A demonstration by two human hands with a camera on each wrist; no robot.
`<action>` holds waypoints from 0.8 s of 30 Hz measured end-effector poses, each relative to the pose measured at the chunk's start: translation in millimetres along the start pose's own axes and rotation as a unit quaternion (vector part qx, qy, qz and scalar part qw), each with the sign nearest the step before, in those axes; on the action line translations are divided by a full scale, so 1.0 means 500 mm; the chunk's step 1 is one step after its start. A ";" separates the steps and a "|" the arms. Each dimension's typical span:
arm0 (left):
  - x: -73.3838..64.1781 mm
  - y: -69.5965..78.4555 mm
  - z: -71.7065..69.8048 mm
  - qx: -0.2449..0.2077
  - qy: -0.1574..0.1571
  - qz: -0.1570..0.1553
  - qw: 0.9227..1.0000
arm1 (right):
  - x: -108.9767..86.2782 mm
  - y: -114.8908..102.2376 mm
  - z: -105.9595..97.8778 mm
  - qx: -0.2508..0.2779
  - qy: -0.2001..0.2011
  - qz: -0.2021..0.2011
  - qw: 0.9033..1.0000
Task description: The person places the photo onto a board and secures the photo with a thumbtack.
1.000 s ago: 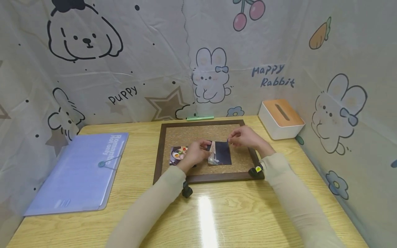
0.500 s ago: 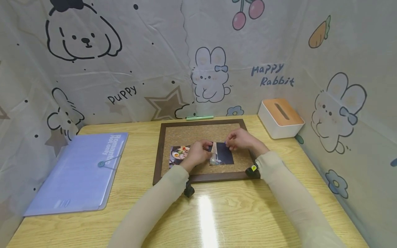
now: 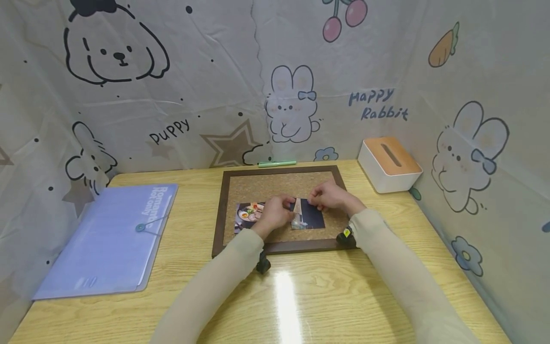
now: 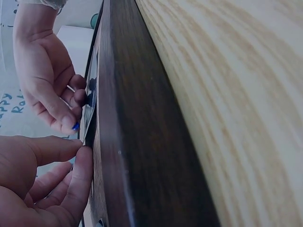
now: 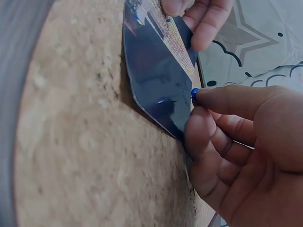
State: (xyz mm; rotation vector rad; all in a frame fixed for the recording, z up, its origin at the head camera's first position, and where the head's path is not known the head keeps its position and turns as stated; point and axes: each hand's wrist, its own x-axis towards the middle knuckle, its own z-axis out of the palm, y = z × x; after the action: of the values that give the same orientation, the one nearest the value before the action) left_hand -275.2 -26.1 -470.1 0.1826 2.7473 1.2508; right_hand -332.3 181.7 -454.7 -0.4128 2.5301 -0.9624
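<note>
My left hand (image 3: 275, 213) pinches the left side of a dark photo (image 3: 312, 214) between thumb and forefinger, above a framed cork board (image 3: 275, 182). The photo shows a dark field with a lit, sandy-coloured strip; in the right wrist view it bows slightly off the cork. My right hand (image 3: 332, 195) is at the photo's top edge. Between its thumb and forefinger it pinches a blue push pin (image 5: 194, 93), whose needle points at the photo's surface. Left of them a photo of a food bowl (image 3: 248, 211) lies on the cork, partly covered by my left hand.
A blue document folder (image 3: 107, 239) lies at the left of the wooden table. Behind the board is a green pen (image 3: 277, 164). A white tissue box (image 3: 390, 165) with a wooden lid stands at the back right, near the printed curtain (image 3: 206, 62).
My right hand has moved left along the photo's top edge, bringing the push pin closer to its middle. The photo and my left hand have shifted slightly right.
</note>
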 end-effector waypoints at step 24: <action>0.001 0.010 0.001 0.052 0.012 0.010 0.999 | 0.025 -0.015 0.003 -0.038 0.006 0.072 0.997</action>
State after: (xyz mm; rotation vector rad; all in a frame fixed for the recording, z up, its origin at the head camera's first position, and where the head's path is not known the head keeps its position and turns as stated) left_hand -275.2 -22.5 -466.7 0.2064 2.8390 1.1219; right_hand -341.5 170.4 -453.8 -0.2436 2.5725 -0.8190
